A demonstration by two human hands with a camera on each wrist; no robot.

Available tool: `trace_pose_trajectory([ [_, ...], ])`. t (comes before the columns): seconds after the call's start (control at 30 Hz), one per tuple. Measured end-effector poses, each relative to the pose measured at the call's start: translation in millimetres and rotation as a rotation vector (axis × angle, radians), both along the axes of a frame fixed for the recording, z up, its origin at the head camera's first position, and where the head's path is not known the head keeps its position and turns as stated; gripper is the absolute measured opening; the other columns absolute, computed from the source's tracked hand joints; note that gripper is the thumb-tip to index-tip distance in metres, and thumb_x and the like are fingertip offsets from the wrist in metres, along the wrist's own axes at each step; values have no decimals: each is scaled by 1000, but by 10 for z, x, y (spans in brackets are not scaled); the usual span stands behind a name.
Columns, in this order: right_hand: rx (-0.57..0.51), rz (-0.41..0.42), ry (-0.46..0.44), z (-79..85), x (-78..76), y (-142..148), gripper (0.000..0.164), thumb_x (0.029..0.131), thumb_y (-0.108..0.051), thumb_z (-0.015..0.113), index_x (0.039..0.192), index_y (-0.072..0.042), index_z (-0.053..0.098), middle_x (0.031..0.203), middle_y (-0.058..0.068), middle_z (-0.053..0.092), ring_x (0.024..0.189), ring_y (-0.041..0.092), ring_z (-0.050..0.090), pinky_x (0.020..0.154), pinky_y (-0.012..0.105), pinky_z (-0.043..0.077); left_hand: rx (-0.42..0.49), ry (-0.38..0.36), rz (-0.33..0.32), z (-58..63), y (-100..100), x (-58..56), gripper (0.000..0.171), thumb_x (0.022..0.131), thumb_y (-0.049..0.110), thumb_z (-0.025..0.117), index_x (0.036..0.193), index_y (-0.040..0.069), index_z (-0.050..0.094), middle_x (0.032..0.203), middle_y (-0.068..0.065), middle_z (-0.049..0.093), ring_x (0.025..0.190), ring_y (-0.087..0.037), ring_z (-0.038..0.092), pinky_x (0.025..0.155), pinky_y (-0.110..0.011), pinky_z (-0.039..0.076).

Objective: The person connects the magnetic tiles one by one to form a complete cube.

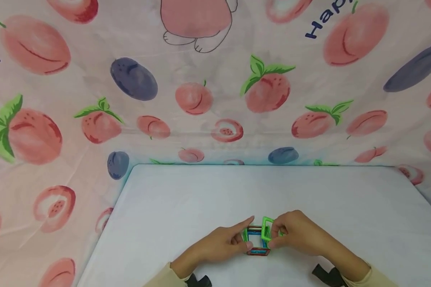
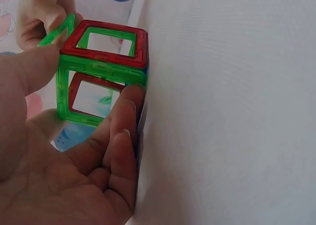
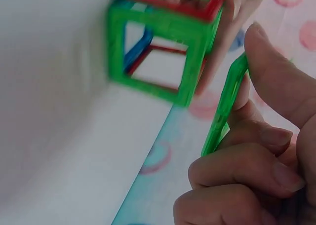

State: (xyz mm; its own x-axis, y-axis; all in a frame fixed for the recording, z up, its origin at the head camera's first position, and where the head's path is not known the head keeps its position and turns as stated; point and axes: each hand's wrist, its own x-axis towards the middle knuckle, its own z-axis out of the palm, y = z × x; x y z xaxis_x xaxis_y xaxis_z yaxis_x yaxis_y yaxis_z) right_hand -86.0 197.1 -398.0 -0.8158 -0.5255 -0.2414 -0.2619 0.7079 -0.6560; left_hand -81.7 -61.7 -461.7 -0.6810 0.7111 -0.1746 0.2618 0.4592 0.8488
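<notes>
A small open-framed cube of magnetic tiles (image 1: 257, 252), with red, green and blue square frames, rests on the white table. My left hand (image 1: 222, 243) holds it from the left side. In the left wrist view, the thumb presses on one edge of the cube (image 2: 98, 66) and the other fingers lie along its far and lower sides. A loose green square magnetic tile (image 3: 227, 104) is pinched between the thumb and fingers of my right hand (image 1: 296, 231). That tile is tilted and stands apart from the cube's green face in the right wrist view.
The white tabletop (image 1: 186, 195) stretches out around both hands. Behind and to the left hangs a cloth (image 1: 222, 71) printed with peaches and blue fruit. Black straps (image 1: 328, 275) show at both wrists.
</notes>
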Motion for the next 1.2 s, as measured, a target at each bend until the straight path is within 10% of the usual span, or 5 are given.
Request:
trace_pose_trajectory([
  [0.27,7,83,-1,-17,18,-255,23,69,-43,78,63,-29,61,53,-12,38,53,1,34,45,20,26,-28,-22,4,12,-12,-18,54,97,48,42,147,41,21,66,12,43,56,-2,39,62,-19,38],
  [0.5,59,100,1,-32,-6,-334,24,70,-39,80,61,-29,60,53,-13,43,53,3,39,44,21,29,-52,-37,25,31,-14,-5,50,99,49,35,146,43,21,72,12,46,89,-2,50,90,-27,41],
  [0.7,78,104,4,2,-9,-372,25,71,-35,80,61,-27,58,55,-14,45,53,3,40,44,21,29,-51,-76,48,56,-20,-13,49,99,48,37,145,45,22,67,11,39,89,-4,50,88,-27,39],
  [1.2,181,178,94,100,51,-453,24,75,-29,76,67,-28,54,66,-16,48,58,2,43,49,22,36,3,-129,48,68,-16,-16,46,101,44,33,146,43,22,94,13,64,98,0,51,100,-34,37],
])
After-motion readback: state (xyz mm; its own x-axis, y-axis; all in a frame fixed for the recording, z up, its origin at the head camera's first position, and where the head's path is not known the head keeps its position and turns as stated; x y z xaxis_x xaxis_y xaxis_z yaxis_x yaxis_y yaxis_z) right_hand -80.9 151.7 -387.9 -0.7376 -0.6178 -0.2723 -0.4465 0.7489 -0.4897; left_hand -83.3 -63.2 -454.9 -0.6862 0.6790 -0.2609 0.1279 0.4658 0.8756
